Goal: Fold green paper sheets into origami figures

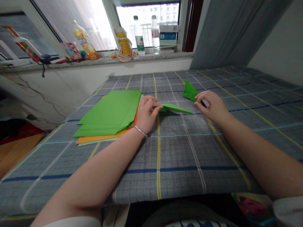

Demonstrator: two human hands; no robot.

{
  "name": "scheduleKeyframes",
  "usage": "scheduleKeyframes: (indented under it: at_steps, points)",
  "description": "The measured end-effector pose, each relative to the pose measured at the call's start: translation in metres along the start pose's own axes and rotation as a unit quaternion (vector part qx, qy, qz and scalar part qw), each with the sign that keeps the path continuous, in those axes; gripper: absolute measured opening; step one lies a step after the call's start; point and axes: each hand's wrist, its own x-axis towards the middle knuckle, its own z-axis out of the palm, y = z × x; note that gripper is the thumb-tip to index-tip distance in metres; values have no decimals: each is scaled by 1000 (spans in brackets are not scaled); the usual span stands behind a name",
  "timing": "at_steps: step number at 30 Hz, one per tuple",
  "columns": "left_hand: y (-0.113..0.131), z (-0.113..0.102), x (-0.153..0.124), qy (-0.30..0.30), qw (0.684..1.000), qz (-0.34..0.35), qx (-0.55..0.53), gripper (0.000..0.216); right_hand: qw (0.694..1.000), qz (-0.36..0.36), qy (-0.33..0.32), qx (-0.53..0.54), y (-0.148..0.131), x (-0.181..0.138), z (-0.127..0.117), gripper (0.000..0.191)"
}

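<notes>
My left hand (148, 113), with a silver bangle at the wrist, pinches one end of a folded green paper (174, 108). The paper's narrow tip points right, low over the tablecloth. On the right, my right hand (211, 104) has its fingers curled in, with a small dark and pale thing showing between thumb and fingers; I cannot make out what it is. Just beyond its fingertips stands a green paper piece folded to a peak (189, 91). Left of my left hand lies a stack of green paper sheets (113, 110), with orange and pale sheets under it.
A grey checked tablecloth (180, 151) covers the table. On the windowsill (165, 56) behind it stand clear bottles (139, 36), a yellow container (124, 44), a drink bottle (85, 41) and stacked boxes (168, 34). A grey curtain (227, 31) hangs at the right.
</notes>
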Motion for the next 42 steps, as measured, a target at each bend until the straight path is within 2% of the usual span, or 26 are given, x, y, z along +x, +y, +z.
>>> scheduleKeyframes:
  at_steps: [3,7,11,13,16,19,23,26,31,42]
  points:
    - [7,5,-4,-14,1000,-19,-20,16,999,-22,9,-26,-25,2,2,13]
    - [15,9,-8,-8,1000,-6,-19,16,996,-69,-59,-24,-53,0,10,32]
    - [15,7,-7,-32,998,41,-27,13,993,-75,-61,-70,-58,-2,12,11]
    - [12,7,-6,-64,995,71,-30,10,992,-69,-42,-95,-54,-1,8,11]
    - [7,7,-6,-143,986,90,-13,4,989,-70,-39,-127,-49,0,2,12]
    - [6,6,-7,-222,972,70,30,3,981,-93,-82,-147,-48,1,3,11]
    - [10,5,-8,-274,956,61,86,8,970,-123,-142,-156,-55,0,11,17]
    - [12,5,-8,-281,946,97,128,11,969,-111,-164,-151,-61,-2,16,23]
    - [10,7,-6,-270,933,174,162,10,967,-100,-165,-164,-69,-5,22,23]
    - [8,8,-5,-270,917,225,189,12,975,-68,-166,-134,-76,-4,30,19]
